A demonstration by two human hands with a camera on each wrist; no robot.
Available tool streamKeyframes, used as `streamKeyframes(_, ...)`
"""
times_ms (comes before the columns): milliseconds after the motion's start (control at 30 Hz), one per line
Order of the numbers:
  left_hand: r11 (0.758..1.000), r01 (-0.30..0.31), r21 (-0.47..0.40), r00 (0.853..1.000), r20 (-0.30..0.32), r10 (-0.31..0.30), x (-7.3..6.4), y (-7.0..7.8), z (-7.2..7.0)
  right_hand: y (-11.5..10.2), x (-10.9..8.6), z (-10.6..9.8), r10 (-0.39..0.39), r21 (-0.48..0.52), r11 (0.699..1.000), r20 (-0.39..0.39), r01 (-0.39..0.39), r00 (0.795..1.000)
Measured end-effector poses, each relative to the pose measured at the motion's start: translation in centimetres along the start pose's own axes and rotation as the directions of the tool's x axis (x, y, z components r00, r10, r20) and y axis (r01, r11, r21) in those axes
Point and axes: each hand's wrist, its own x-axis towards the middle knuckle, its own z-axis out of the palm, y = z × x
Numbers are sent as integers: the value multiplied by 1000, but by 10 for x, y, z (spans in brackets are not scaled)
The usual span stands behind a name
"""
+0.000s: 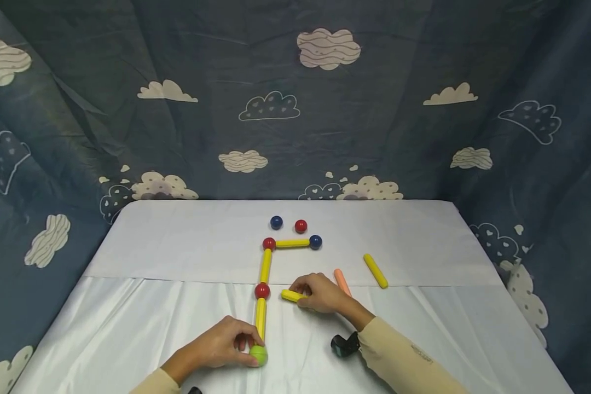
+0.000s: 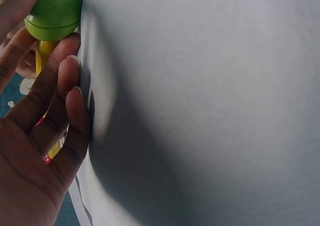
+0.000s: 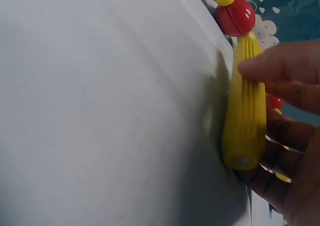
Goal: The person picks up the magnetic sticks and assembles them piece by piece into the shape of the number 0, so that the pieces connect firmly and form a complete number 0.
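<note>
A chain of yellow rods and balls lies on the white cloth. Its bottom end is a green ball (image 1: 258,355), which my left hand (image 1: 225,343) pinches between thumb and fingers. From there a yellow rod (image 1: 260,317) runs up to a red ball (image 1: 262,290), then another yellow rod (image 1: 265,266) reaches a second red ball (image 1: 268,243). A sideways yellow rod (image 1: 293,243) joins that to a blue ball (image 1: 316,242). Right of the middle red ball, my right hand (image 1: 321,294) grips a loose yellow rod (image 3: 245,110), apart from the chain in the head view.
Behind the chain sit a loose blue ball (image 1: 276,222) and a loose red ball (image 1: 301,226). An orange rod (image 1: 342,282) lies just beyond my right wrist, with a yellow rod (image 1: 376,271) farther right. A dark cloud-print curtain (image 1: 276,142) hangs behind the table (image 1: 177,235).
</note>
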Motion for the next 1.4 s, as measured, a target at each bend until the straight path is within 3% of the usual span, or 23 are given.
streamKeyframes(167, 1000, -14, 1, 1000, 1, 14, 0, 1, 0, -5, -15, 0, -64, 60, 997, 134, 56, 989)
streamKeyframes(333, 999, -33, 7, 999, -6, 33, 0, 0, 0, -21, -30, 3, -94, 85, 994, 275, 73, 957)
streamKeyframes(467, 1000, -21, 1, 1000, -2, 21, 1, 0, 0, -33, -38, 11, -117, 59, 993, 340, 103, 933)
streamKeyframes(633, 1000, 7, -6, 1000, 4, -7, 1, 0, 1, -39, -42, 21, -137, 1, 989, 352, 146, 926)
streamKeyframes(833, 1000, -6, -1, 1000, 5, 6, 2, 0, 0, -42, -42, 23, -156, -11, 986, 333, 169, 930)
streamKeyframes(1400, 1000, -1, -8, 1000, 1, 1, 1, -1, -1, -44, -38, 24, -155, 5, 987, 340, 163, 928)
